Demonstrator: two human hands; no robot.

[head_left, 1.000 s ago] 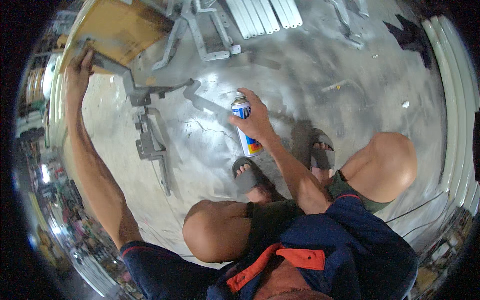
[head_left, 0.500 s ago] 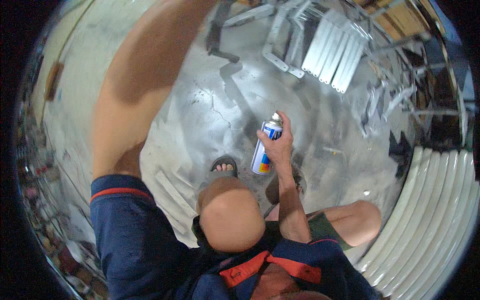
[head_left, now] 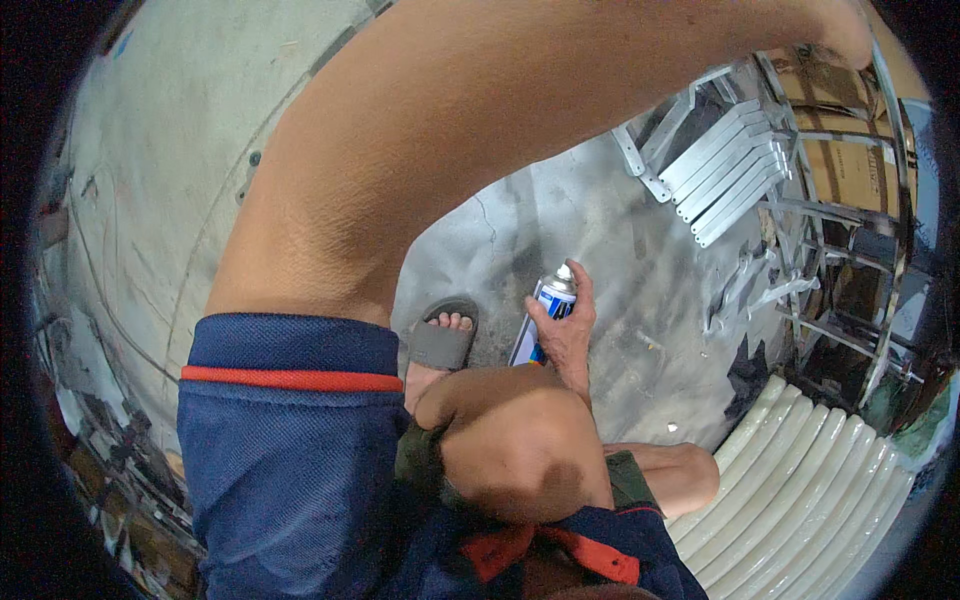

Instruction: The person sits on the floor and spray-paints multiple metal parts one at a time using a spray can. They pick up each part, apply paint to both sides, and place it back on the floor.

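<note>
In my right hand [head_left: 570, 328] is a spray can [head_left: 546, 308] with a white nozzle and a blue, white and multicoloured label. My fingers wrap round its upper part, with the index finger up at the nozzle. The can tilts slightly over the grey floor, its bottom hidden behind my knee. Stretched across the top of the view, my left arm reaches to the far right. Only part of my left hand [head_left: 846, 34] shows at the upper rim, near a metal rack [head_left: 890, 190]; its fingers are hidden. Below that arm lie several silver flat metal bars [head_left: 728, 170] side by side.
Bent metal brackets [head_left: 628, 150] lie left of the bars, and more silver pieces [head_left: 765, 285] lie nearer the rack. Cardboard boxes [head_left: 845, 165] stand behind the rack. Long pale wrapped tubes [head_left: 800, 480] fill the lower right. My sandalled foot [head_left: 442, 340] is left of the can.
My left arm has swung right across the top, bringing part of the hand into view. The view has shifted, and the bars sit farther right. The right hand keeps hold of the spray can.
</note>
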